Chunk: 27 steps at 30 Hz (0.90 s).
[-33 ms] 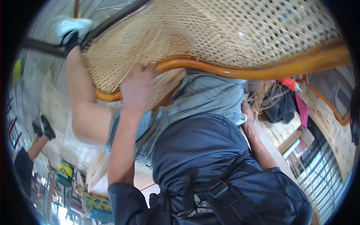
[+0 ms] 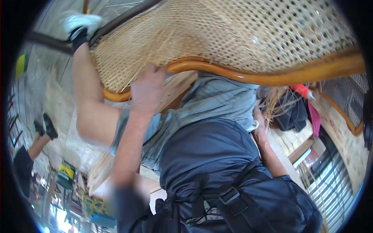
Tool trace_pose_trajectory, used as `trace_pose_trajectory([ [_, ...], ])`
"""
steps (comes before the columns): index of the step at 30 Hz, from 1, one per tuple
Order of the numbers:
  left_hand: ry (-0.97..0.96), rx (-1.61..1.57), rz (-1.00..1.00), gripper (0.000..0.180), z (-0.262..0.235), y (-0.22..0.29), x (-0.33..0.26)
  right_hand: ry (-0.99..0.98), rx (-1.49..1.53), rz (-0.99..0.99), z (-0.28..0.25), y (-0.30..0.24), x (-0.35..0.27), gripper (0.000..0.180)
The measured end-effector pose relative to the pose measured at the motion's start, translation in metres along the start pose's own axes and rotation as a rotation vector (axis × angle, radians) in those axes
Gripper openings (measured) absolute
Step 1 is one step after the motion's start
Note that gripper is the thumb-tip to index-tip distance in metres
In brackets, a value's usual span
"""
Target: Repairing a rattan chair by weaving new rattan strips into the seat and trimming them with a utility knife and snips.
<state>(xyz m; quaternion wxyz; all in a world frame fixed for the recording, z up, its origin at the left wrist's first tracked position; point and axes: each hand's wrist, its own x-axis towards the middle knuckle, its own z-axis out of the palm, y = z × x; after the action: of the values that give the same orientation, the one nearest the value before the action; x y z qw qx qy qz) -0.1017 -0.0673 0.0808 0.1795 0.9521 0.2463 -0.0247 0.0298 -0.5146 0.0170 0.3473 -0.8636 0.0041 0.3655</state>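
A woven cane panel fills the upper part of the view, edged by a curved, varnished orange-brown wooden frame that lies across my lap. My left hand is at the near edge of this frame, left of the middle, fingers curled closed. Loose pale cane strands run over the weave beside its fingers; blur hides what they grip. Beside my right thigh hangs my right hand, its fingers partly hidden behind the grey shorts.
A wooden bench on the right bears a bundle of cane fibres, dark cloth and a red bottle. Another mesh-panelled frame stands farther right. At the left are another person's shoes and a green-and-yellow can.
The whole view has shifted slightly, so things appear a little farther right. Both hands keep about the same places against the frame and my thigh.
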Motion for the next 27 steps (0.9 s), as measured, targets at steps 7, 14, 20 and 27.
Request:
trace_pose_trajectory([
  [7, -0.001, 0.050, 0.087, 0.025, -0.001, 0.001, -0.005, 0.039, 0.474, 0.260, 0.025, -0.082, -0.025, 0.035],
  [14, -0.031, 0.015, 0.112, 0.027, -0.005, -0.014, -0.005, 0.171, -0.686, -0.143, -0.031, -0.076, -0.034, 0.039],
  [20, 0.008, 0.028, 0.134, 0.023, -0.001, -0.014, -0.004, -0.129, -0.295, 0.272, -0.060, -0.227, -0.076, 0.029],
  [27, 0.097, -0.092, 0.040, 0.020, 0.002, -0.014, -0.010, -0.807, -0.378, -0.011, -0.001, -0.279, -0.049, 0.040],
])
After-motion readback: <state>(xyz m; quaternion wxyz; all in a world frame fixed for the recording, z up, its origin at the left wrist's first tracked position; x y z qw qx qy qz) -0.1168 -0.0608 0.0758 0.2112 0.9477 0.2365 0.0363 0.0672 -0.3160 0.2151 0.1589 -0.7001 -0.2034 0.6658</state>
